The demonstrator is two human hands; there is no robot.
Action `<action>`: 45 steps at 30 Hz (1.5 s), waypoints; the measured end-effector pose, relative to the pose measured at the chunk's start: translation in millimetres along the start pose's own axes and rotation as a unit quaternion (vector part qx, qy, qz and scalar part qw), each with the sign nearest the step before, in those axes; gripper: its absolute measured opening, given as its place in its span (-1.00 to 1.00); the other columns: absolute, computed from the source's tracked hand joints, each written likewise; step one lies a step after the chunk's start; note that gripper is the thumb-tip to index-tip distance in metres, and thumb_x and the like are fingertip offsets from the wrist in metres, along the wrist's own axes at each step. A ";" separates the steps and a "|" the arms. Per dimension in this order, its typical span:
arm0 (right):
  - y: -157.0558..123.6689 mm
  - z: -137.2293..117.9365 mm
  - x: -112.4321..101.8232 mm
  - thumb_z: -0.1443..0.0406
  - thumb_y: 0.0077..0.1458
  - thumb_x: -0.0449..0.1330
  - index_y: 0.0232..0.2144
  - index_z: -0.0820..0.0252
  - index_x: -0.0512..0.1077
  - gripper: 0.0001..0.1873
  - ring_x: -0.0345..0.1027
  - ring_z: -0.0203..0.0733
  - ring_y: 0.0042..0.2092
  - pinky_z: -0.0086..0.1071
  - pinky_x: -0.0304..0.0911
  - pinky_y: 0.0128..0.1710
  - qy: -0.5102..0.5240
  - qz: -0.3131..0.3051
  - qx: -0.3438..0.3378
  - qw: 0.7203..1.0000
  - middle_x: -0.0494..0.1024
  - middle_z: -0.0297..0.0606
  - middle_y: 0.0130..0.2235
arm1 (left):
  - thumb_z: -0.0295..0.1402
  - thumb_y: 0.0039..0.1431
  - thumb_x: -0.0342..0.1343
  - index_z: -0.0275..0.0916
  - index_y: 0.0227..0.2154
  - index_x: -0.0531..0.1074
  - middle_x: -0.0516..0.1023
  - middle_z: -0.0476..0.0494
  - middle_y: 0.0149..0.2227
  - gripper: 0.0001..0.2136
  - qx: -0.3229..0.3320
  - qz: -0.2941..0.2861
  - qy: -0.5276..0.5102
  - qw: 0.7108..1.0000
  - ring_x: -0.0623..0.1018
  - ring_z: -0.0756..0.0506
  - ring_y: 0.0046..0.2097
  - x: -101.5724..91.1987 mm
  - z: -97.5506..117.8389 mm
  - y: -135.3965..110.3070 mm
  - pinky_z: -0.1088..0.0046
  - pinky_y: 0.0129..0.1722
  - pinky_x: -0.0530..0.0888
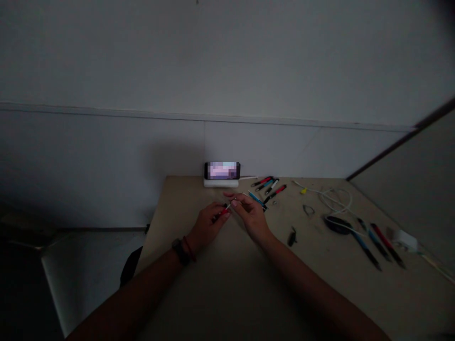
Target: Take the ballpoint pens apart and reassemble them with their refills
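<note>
My left hand [209,223] is closed around a red and black pen [223,211] over the middle of the wooden table [227,284]. A dark band sits on that wrist. My right hand [249,213] meets it from the right, its fingers pinched on the pen's tip end, where a thin pale part shows. Both hands hover just above the tabletop. A blue pen [256,199] lies on the table right behind my right hand.
A phone [222,170] stands lit on a white stand at the table's back edge. Several pens [270,185] lie behind the hands, more pens [377,241] at the right, with a white cable [334,199], a dark oval object [337,224] and small black parts [292,235].
</note>
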State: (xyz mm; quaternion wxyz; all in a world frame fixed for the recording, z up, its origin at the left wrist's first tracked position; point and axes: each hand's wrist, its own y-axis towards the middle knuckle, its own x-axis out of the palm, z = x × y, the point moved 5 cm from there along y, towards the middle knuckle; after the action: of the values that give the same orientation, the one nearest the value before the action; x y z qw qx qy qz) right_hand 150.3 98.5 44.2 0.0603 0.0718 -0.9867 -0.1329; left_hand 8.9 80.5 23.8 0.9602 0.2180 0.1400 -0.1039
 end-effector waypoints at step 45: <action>15.1 12.4 -42.0 0.08 0.02 0.38 -0.14 0.01 0.36 -0.59 0.57 -0.20 -0.23 -0.32 0.53 -0.26 0.081 0.110 0.050 0.989 0.64 -0.27 -0.11 | -0.14 0.31 0.01 -0.25 -0.51 0.36 0.32 0.06 -0.58 -0.65 -0.069 -0.031 0.024 0.997 0.30 0.02 -0.51 -6.0 -6.7 5.3 0.51 -0.49 0.17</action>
State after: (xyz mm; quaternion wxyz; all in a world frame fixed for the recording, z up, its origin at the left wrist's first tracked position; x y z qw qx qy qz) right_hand 188.0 122.7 32.2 0.1506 -0.0235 -0.9859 -0.0694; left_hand 3.1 89.1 21.9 0.9657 0.1498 0.1764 -0.1181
